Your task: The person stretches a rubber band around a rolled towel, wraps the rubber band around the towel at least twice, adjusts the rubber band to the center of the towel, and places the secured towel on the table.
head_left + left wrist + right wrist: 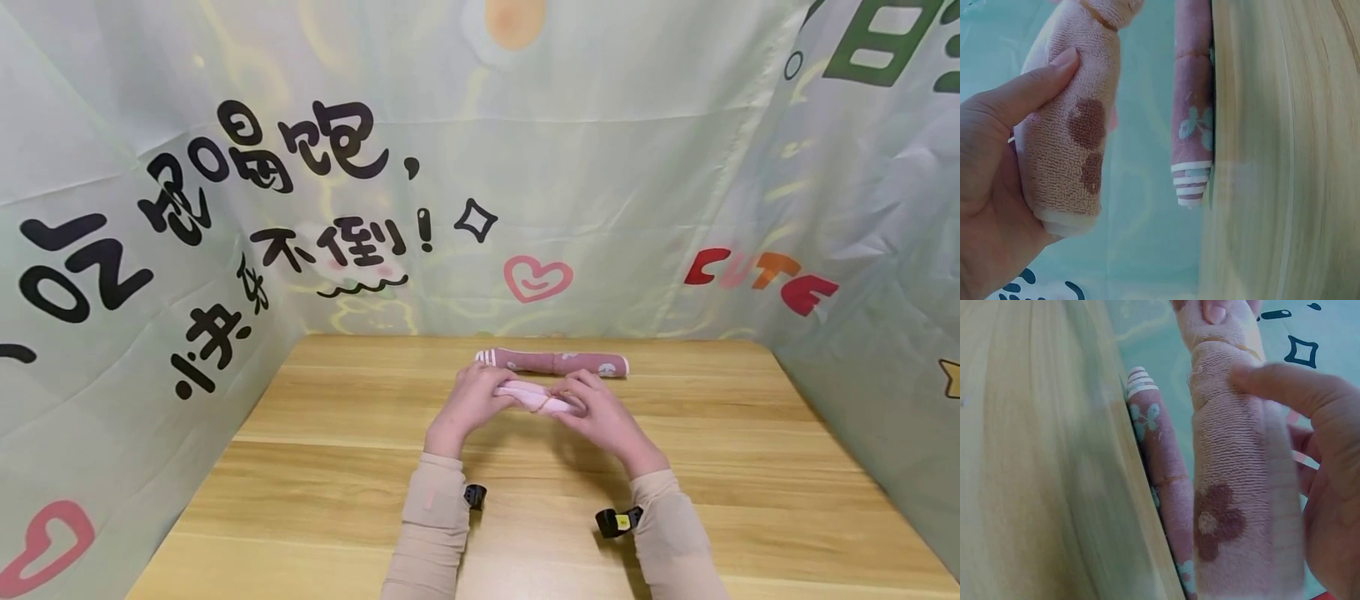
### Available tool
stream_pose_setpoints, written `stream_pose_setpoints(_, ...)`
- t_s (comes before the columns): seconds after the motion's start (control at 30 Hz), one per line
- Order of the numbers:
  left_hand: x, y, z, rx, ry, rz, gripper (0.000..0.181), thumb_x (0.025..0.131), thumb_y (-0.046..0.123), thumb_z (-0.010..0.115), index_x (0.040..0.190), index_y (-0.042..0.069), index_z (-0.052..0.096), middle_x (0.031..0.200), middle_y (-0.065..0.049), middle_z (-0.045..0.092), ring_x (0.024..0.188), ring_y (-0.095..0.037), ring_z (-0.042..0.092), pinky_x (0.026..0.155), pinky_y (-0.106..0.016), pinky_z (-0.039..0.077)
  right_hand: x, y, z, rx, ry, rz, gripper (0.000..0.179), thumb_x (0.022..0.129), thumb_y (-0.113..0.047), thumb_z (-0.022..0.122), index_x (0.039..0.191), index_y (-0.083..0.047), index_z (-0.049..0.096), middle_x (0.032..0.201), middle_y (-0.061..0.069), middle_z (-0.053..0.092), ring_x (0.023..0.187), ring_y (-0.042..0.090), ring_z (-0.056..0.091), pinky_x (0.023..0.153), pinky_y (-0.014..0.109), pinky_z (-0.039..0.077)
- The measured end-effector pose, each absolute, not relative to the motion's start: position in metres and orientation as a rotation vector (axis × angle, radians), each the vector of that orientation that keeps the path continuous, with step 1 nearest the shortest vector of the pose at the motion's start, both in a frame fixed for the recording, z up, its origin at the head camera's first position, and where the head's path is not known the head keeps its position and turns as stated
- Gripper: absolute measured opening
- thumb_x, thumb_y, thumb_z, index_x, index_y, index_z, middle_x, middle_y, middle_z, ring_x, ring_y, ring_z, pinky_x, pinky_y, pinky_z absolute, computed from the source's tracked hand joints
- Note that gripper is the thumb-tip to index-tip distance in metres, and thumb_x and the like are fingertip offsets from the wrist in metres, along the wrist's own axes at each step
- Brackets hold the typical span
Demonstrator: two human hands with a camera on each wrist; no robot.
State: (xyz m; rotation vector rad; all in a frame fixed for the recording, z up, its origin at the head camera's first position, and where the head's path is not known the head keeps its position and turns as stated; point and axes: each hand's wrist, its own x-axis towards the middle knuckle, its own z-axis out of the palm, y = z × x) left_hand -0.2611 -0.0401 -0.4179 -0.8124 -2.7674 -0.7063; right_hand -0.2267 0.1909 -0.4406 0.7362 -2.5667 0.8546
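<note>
A light pink rolled towel (528, 395) with brown flower marks is held up between both hands, above the table. An elastic band (1229, 342) circles its middle and pinches the roll in slightly. My left hand (472, 400) grips one end, the thumb lying along the terry surface in the left wrist view. Toward the other end, my right hand (606, 421) holds the roll, one digit pressing beside the band. Just behind, a darker pink rolled towel (555, 363) with white stripes at its left end lies on the table, also banded round its middle.
The wooden table (337, 483) runs back to a printed cloth backdrop (600, 183) that also closes off both sides. Small black wrist devices (619, 522) stick out inward from the sleeves.
</note>
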Motion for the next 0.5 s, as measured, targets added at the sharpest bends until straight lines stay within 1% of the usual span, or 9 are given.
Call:
stream_pose_setpoints(0.07, -0.261, -0.042, -0.418, -0.791, -2.785, -0.719, 0.028, 0.084, 0.032, 0.075, 0.108, 0.017, 0.073, 0.106, 0.002, 0.073, 0.098, -0.02, 0.059, 0.097, -0.044, 0.044, -0.227, 0.191, -0.441, 0.729, -2.578, 0.829, 0.031, 0.084, -0.02, 0.077, 0.113, -0.016, 0.068, 0.109, 0.003, 0.061, 0.103, 0.022, 0.057, 0.092, 0.048, 0.051)
stream_pose_setpoints(0.17, -0.261, -0.044, -0.418, -0.779, -2.81, -0.741, 0.029, 0.086, 0.034, 0.072, 0.109, 0.016, 0.072, 0.108, 0.001, 0.072, 0.101, -0.021, 0.059, 0.098, -0.046, 0.043, -0.228, 0.19, -0.442, 0.732, -2.558, 0.807, 0.034, 0.085, -0.021, 0.075, 0.117, -0.015, 0.067, 0.113, 0.005, 0.063, 0.107, 0.024, 0.058, 0.095, 0.048, 0.05)
stream_pose_setpoints(0.27, -0.261, -0.044, -0.417, -0.773, -2.82, -0.743, 0.03, 0.089, 0.036, 0.069, 0.11, 0.015, 0.071, 0.108, 0.0, 0.072, 0.101, -0.021, 0.059, 0.096, -0.046, 0.044, -0.23, 0.187, -0.443, 0.738, -2.472, 0.769, 0.035, 0.082, -0.02, 0.078, 0.115, -0.014, 0.068, 0.113, 0.007, 0.064, 0.108, 0.026, 0.058, 0.097, 0.05, 0.047)
stream_pose_setpoints(0.37, -0.262, -0.043, -0.417, -0.767, -2.824, -0.748, 0.031, 0.09, 0.039, 0.067, 0.11, 0.015, 0.071, 0.107, 0.0, 0.072, 0.1, -0.021, 0.06, 0.092, -0.044, 0.046, -0.231, 0.182, -0.445, 0.732, -2.363, 0.68, 0.039, 0.077, -0.021, 0.082, 0.113, -0.012, 0.068, 0.116, 0.011, 0.065, 0.112, 0.032, 0.057, 0.1, 0.056, 0.042)
stream_pose_setpoints(0.5, -0.261, -0.04, -0.416, -0.781, -2.823, -0.775, 0.033, 0.091, 0.04, 0.066, 0.109, 0.014, 0.071, 0.104, -0.001, 0.072, 0.092, -0.017, 0.061, 0.082, -0.037, 0.049, -0.23, 0.171, -0.444, 0.69, -2.297, 0.558, 0.051, 0.074, -0.029, 0.082, 0.119, -0.012, 0.066, 0.122, 0.014, 0.064, 0.119, 0.038, 0.055, 0.102, 0.064, 0.036)
